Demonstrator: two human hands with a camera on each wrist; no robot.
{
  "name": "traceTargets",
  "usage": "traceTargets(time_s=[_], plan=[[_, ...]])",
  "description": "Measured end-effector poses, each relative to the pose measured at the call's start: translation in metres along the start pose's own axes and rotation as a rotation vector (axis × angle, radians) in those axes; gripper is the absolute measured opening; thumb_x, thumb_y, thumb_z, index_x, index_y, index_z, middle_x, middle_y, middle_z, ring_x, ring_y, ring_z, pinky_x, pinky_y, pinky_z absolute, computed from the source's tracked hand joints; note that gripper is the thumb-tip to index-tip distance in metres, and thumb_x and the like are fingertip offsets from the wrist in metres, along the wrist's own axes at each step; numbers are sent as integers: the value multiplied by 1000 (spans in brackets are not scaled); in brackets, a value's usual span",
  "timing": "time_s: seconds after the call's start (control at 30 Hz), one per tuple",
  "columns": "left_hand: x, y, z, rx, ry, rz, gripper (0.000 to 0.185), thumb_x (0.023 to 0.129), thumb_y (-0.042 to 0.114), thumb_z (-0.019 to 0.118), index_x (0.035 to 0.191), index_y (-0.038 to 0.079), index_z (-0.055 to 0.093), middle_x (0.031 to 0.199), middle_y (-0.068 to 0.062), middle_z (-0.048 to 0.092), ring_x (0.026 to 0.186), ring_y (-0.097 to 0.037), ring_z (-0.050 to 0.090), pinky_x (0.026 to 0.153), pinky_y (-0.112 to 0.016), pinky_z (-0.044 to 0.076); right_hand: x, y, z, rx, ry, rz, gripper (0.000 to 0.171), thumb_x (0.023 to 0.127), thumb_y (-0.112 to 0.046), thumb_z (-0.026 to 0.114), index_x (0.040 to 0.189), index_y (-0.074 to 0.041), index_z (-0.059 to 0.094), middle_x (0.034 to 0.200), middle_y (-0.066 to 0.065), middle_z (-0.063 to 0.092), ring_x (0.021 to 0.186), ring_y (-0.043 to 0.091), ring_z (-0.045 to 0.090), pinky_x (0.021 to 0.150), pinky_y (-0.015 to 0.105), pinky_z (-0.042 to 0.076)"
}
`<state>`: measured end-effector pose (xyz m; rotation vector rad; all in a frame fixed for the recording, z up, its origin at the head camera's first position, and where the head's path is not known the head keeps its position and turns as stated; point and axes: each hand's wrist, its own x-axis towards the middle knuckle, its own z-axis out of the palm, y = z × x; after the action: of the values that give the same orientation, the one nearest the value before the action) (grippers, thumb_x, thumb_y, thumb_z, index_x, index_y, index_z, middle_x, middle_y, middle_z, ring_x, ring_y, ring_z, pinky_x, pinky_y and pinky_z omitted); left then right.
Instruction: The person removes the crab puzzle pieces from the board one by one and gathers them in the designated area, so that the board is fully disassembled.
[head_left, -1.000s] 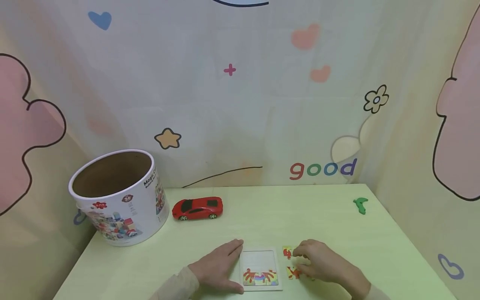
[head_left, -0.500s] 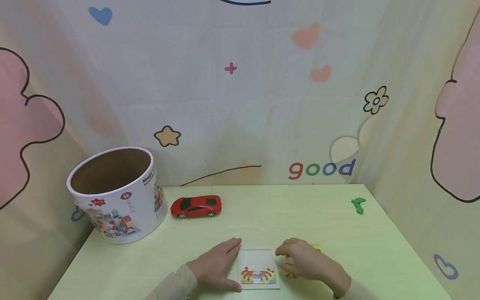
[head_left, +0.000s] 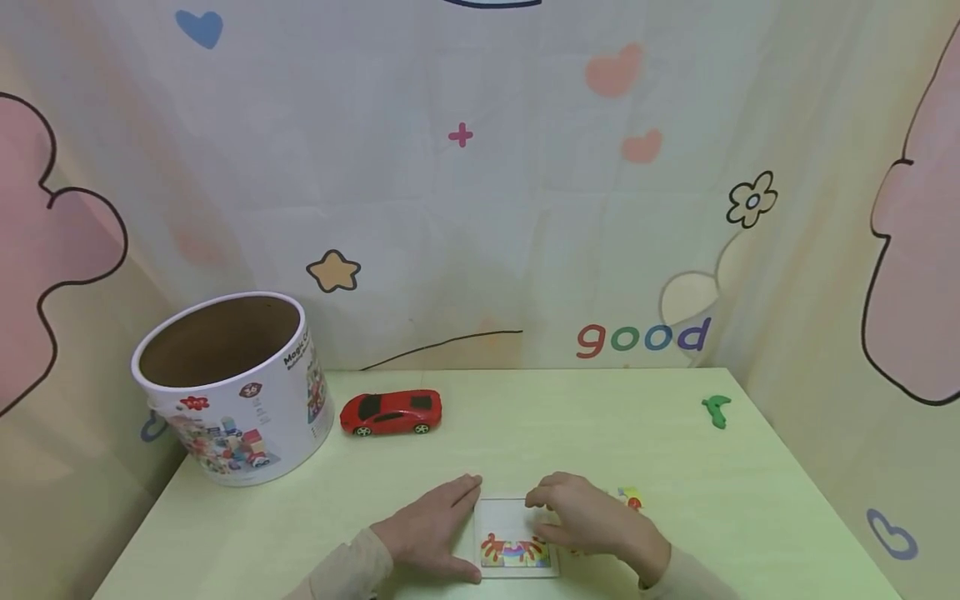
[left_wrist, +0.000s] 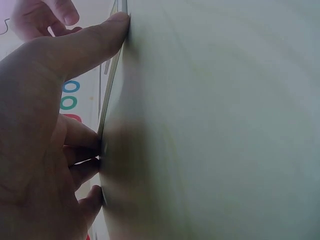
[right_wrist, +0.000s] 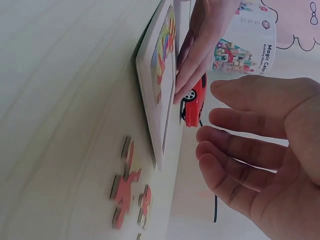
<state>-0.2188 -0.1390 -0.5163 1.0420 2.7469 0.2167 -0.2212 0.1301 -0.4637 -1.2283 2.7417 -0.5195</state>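
I see left hand (head_left: 431, 529) flat, fingers straight, bracing puzzle tray (head_left: 507, 513) at the near table edge | right hand (head_left: 588, 521) relaxed, empty, over tray | bottom row filled; loose pieces (right_wrist: 129, 186) lie beside it, unplaced

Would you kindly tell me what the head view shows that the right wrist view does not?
Only the head view shows the green toy near the table's far right corner and the "good" lettering. Only the right wrist view shows loose red puzzle pieces beside the tray. Both show the puzzle tray, left hand, right hand, red toy car and tub.
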Motion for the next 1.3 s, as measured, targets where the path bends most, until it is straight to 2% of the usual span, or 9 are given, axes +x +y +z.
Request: traceTargets(time_s=[0.47,0.77,1.3], plan=[[-1,0,3,-6,-2,-6,111,75,80,56,153,6,30,161,-5,24,146,-23,27,117,-38,32,11,-9,8,-14,-14,-37,23,86,-20,72,107,-8,72,102,0,70,90,7,59,81,25,53],[0,-2,4,10,24,10,110,75,80,56,152,4,31,161,-7,25,147,-24,27,117,-37,31,18,-14,10,-39,-39,-41,27,85,-18,72,109,-7,71,106,0,70,101,12,62,89,29,53],[-1,-2,1,36,38,38,109,77,78,57,150,1,32,159,-10,27,146,-26,29,117,-38,32,27,-21,18,-97,-37,-106,24,82,-22,76,103,-11,72,99,-3,70,95,8,62,86,24,52]])
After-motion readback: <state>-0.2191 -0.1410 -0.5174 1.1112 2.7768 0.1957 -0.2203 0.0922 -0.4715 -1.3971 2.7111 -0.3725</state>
